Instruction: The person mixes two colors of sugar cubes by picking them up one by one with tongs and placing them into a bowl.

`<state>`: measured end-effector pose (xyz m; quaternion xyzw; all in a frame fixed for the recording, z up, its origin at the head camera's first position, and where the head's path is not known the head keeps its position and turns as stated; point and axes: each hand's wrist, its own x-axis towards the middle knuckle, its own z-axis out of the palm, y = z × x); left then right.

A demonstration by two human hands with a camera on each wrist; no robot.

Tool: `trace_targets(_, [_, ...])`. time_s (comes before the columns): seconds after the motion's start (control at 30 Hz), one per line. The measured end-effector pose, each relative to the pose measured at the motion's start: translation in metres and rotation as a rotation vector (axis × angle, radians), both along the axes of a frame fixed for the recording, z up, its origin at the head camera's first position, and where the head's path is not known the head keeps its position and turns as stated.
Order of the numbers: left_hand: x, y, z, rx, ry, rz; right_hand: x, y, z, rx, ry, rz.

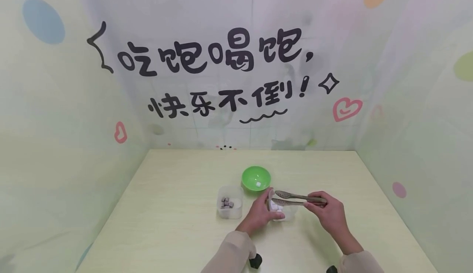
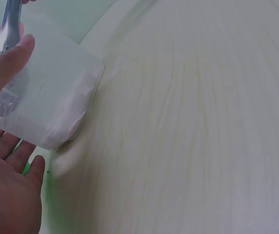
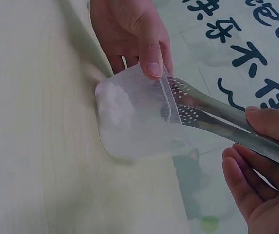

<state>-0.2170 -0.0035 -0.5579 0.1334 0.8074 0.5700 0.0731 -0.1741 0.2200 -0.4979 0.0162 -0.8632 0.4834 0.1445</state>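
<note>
Tongs [image 3: 212, 104] reach into the tub [image 3: 134, 139], well apart from the table's right edge [image 1: 394, 213].

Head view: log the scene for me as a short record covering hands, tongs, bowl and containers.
Left hand: gripping clear container
Clear container contents: white pieces
Right hand: holding metal tongs
Tongs state: tips apart, at clear container's mouth
Green bowl: one white cube visible
Second container: brownish cubes, no hand on it
Surface: pale wood-grain table
</note>
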Motion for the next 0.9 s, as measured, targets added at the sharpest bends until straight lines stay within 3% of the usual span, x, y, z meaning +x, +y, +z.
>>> trace_targets(0.37, [-0.001,0.001,-0.002,-0.005,-0.002,-0.001,-0.007,-0.007,-0.005,0.076,-0.051,0.019])
trace_targets(0.9, [-0.001,0.001,-0.001,-0.004,-0.006,-0.006,-0.011,-0.006,0.007,0.206,-0.116,0.051])
